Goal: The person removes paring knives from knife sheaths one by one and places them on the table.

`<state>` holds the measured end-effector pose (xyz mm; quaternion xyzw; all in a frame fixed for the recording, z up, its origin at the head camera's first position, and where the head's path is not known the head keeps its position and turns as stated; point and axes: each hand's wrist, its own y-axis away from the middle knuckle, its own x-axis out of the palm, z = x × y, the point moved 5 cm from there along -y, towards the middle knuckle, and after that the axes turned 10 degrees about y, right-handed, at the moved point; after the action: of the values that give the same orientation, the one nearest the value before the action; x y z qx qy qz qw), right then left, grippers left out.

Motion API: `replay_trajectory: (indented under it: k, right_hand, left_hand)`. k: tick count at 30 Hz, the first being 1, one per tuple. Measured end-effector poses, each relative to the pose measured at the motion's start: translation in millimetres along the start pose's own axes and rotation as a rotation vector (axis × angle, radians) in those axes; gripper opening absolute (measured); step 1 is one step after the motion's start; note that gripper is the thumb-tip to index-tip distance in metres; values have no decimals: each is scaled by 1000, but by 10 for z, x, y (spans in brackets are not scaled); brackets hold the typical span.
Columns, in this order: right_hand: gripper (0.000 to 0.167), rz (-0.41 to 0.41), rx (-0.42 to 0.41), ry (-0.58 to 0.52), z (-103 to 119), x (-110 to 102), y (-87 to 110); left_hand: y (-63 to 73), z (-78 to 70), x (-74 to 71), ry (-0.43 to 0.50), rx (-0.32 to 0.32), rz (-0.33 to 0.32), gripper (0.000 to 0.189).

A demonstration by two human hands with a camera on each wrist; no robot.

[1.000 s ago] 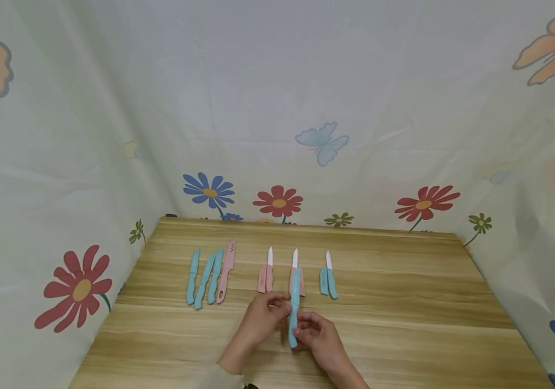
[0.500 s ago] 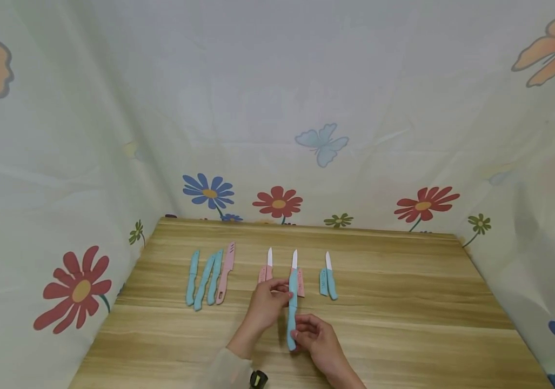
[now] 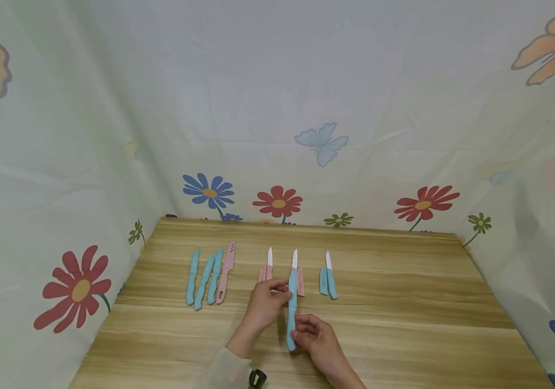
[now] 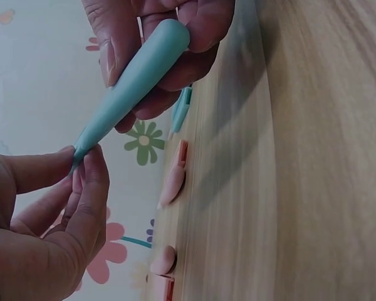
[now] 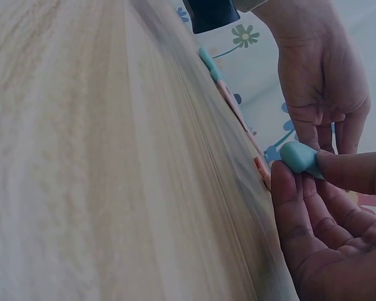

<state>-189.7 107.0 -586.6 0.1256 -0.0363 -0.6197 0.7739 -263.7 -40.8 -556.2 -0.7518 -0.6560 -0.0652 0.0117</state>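
Note:
Both hands hold a turquoise sheathed knife (image 3: 292,310) above the wooden table, its handle end toward the person. My left hand (image 3: 266,302) pinches the sheath part between thumb and fingers. Thumb and fingers of my right hand (image 3: 318,340) grip the handle near its butt. In the left wrist view the turquoise handle (image 4: 135,78) slants between the two hands. The right wrist view shows the rounded handle butt (image 5: 297,157) between thumb and forefinger. Just beyond lie a pink-handled knife with a bare white blade (image 3: 295,259) and its pink sheath (image 3: 300,282), partly covered by the held knife.
At left lie several turquoise sheathed knives (image 3: 192,278) and one pink sheathed knife (image 3: 226,272). Another bare-bladed pink knife (image 3: 269,258) is partly behind the left hand. A bare-bladed turquoise knife (image 3: 331,281) lies right, beside its sheath (image 3: 323,282). Patterned curtains (image 3: 277,108) enclose the wooden table (image 3: 403,302).
My left hand has slid forward along the sheath, now overlapping the left pink knife. The held knife has shifted slightly toward the person; the right hand keeps its grip. The last half second is nearly still.

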Motion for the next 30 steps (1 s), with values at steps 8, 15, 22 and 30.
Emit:
replay_trajectory:
  k: [8,15,22,30]
  right_hand:
    - [42,13,1,-15,-23,7,-8]
    - [42,24,-1,-20,-25,13,-2]
    - [41,15,-8,-34,1,32,12]
    - [42,24,-22,-42,21,45,29]
  left_hand:
    - [-6,18,-15,14,-14,8,32]
    - [-8,26,-22,1,-12,10,32]
    - [8,-6,-14,-32,-2,6,28]
    - [7,3,-17,-49,-6,6,27]
